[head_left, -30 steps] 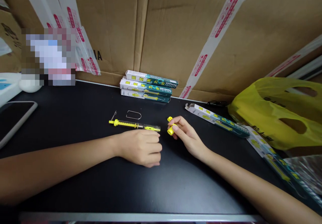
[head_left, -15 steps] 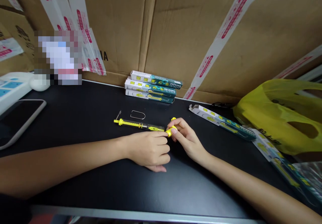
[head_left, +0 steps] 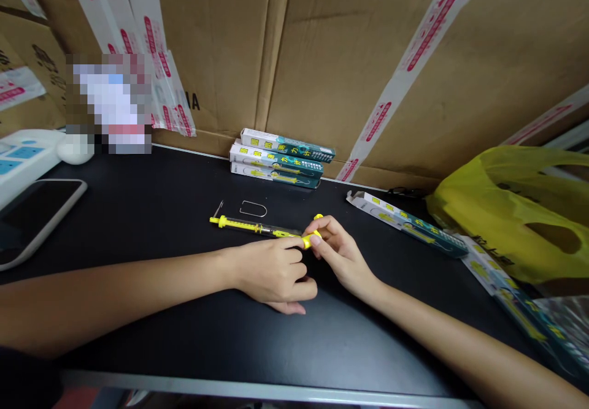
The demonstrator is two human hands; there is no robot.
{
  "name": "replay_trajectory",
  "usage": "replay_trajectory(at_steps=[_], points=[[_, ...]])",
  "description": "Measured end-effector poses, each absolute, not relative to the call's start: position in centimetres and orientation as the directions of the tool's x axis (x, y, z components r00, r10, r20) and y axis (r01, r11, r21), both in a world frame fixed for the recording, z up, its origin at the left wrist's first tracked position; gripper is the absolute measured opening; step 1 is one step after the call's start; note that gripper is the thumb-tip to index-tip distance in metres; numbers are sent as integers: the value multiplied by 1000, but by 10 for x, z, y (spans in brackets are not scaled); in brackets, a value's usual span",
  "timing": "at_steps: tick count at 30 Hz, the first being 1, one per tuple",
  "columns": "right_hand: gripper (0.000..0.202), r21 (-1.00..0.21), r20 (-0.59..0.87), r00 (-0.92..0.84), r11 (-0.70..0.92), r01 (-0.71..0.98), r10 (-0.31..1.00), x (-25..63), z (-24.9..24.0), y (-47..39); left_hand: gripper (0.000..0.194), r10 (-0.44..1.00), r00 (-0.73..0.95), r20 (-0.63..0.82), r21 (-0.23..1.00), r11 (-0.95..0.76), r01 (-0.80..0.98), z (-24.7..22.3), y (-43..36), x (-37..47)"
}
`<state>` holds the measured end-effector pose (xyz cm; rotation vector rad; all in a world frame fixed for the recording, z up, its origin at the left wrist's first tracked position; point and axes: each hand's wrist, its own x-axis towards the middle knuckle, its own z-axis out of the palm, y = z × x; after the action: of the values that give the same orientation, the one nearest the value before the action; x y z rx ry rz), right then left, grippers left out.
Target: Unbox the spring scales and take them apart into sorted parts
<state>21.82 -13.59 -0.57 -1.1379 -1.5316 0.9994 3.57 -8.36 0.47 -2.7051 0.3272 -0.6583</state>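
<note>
A clear tubular spring scale (head_left: 246, 225) with yellow ends and a yellow inner scale lies across the black table, its right end beside my hands. My right hand (head_left: 343, 252) is closed, thumb and fingertips pinching a yellow cap (head_left: 308, 240) at that end. Another bit of yellow (head_left: 318, 216) shows just behind those fingers. My left hand (head_left: 276, 274) reaches in from the left, palm down, its index finger stretched to the yellow cap and touching it. The left thumb is apart and the other fingers are bent, holding nothing visible. A U-shaped metal wire (head_left: 254, 208) lies behind the scale.
Several printed spring-scale boxes (head_left: 281, 159) are stacked against the cardboard. One opened box (head_left: 407, 224) and another long box (head_left: 515, 305) lie at right, by a yellow plastic bag (head_left: 501, 213). A phone (head_left: 39, 222) and a white power strip (head_left: 23, 157) are at left.
The view shifts very slightly. My left index finger still touches the cap, and the left hand's lower fingers have loosened a little. My right hand keeps its pinch on the cap.
</note>
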Motion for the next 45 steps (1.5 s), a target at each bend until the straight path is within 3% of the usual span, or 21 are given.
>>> replay_trajectory(at_steps=[15,17,19,21,23,26,29,32,37,45], points=[[13,-930,259,-90,274,244,962,221,-3,-138,30,-316,800,511,-379,-917,-120,2,-83,35],[9,-846,379,-89,384,370,921,225,2,-141,29,-314,783,537,-383,-918,-105,1,-83,35],[9,-647,514,-200,530,548,834,231,8,-142,30,-312,773,553,-385,-918,-95,0,-83,36],[8,-423,490,-380,596,683,784,237,11,-141,32,-316,770,555,-386,-917,-97,0,-83,36],[9,-333,384,-432,558,760,816,240,12,-138,32,-324,774,544,-383,-917,-115,-1,-83,37],[13,-488,273,-317,414,768,908,240,9,-132,30,-331,784,526,-372,-918,-139,-1,-83,38],[19,-757,164,-224,268,596,961,236,7,-128,28,-333,790,514,-362,-920,-152,-2,-83,38],[24,-901,73,-188,146,409,979,233,8,-125,29,-326,796,510,-344,-926,-158,-3,-83,38],[26,-945,-20,-157,33,326,987,230,10,-126,29,-309,808,503,-343,-929,-142,-3,-83,38],[25,-946,11,-135,54,320,991,225,11,-127,33,-283,816,505,-355,-929,-102,-3,-84,38]])
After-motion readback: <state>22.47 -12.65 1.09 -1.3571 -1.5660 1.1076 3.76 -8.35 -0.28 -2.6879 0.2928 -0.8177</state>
